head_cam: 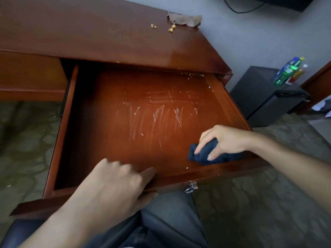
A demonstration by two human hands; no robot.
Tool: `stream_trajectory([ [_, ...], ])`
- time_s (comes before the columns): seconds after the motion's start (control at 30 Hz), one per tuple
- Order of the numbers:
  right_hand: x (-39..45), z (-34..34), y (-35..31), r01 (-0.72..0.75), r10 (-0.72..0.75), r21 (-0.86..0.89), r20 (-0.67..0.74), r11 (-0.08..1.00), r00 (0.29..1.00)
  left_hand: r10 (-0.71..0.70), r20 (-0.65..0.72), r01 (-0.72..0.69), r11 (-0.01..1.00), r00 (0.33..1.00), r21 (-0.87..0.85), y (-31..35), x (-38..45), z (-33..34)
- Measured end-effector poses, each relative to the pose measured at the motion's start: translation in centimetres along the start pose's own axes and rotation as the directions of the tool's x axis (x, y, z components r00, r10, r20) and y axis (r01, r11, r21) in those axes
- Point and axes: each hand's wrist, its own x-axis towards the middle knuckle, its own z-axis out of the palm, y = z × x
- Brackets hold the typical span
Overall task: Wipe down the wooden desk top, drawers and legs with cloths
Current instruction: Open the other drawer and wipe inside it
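- Two hands at the open drawer (143, 113): my right hand (222, 140) grips the dark cloth (211, 154) at the near right corner of its floor.
- My left hand (114, 185) clasps the front edge, steadying it.
- Drawer-wiping step, I judge; next, sweep across the scratched floor.

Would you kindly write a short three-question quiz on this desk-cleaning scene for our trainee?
1. True or false: the drawer is pulled open.
2. Which hand grips the dark cloth: A left hand, B right hand?
3. What lies on the desk top near its far right corner?

Key: 1 true. 2 B. 3 A brown rag and small yellowish crumbs.
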Motion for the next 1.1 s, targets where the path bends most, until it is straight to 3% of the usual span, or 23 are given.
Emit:
stream_trajectory([
  [0.07, 2.0, 2.0, -3.0, 0.148, -0.148, 0.006, 0.017, 0.989, 0.989, -0.007, 0.02, 0.007, 1.0, 1.0, -0.005, -0.1, 0.2, 0.0],
  [0.2, 7.3, 5.1, -8.0, 0.378, -0.388, -0.097, -0.113, 0.921, 0.915, -0.017, 0.11, 0.023, 0.998, 0.994, -0.051, -0.3, -0.1, 0.2],
  [0.3, 9.3, 4.2, -7.9, 0.362, -0.384, -0.132, -0.231, 0.923, 0.894, -0.032, 0.116, 0.048, 0.989, 0.993, -0.141, -1.0, -0.4, -0.1],
  [0.43, 8.5, 1.5, -3.0, 0.199, -0.281, -0.218, -0.47, 0.955, 0.837, -0.089, 0.182, 0.158, 0.9, 0.979, -0.406, -3.8, -1.5, -2.5],
  [0.5, 7.2, 1.6, -1.5, 0.181, -0.284, -0.244, -0.511, 0.953, 0.811, -0.115, 0.196, 0.189, 0.888, 0.974, -0.418, -6.7, -2.1, -2.4],
  [0.57, 6.4, 2.6, -1.8, 0.21, -0.334, -0.29, -0.497, 0.934, 0.801, -0.12, 0.111, 0.148, 0.945, 0.987, -0.293, -10.2, -2.8, -1.0],
  [0.67, 6.8, 4.4, -4.6, 0.324, -0.442, -0.33, -0.4, 0.887, 0.803, -0.111, 0.166, 0.145, 0.967, 0.98, -0.209, -13.4, -2.7, 0.6],
  [0.83, 9.5, 6.7, -9.7, 0.58, -0.667, -0.362, -0.191, 0.73, 0.72, -0.264, 0.157, 0.284, 0.95, 0.952, -0.126, -12.4, -1.8, 1.0],
  [0.9, 10.9, 6.2, -9.8, 0.592, -0.696, -0.392, -0.217, 0.704, 0.684, -0.351, 0.132, 0.372, 0.908, 0.927, -0.193, -12.3, -2.5, 1.3],
  [1.03, 13.1, 4.2, -8.6, 0.38, -0.516, -0.351, -0.543, 0.856, 0.663, -0.53, 0.152, 0.532, 0.704, 0.835, -0.469, -12.1, -3.0, 1.7],
  [1.1, 12.7, 5.6, -10.3, 0.436, -0.581, -0.384, -0.512, 0.814, 0.633, -0.565, 0.18, 0.556, 0.615, 0.805, -0.56, -11.8, -2.9, 1.5],
])
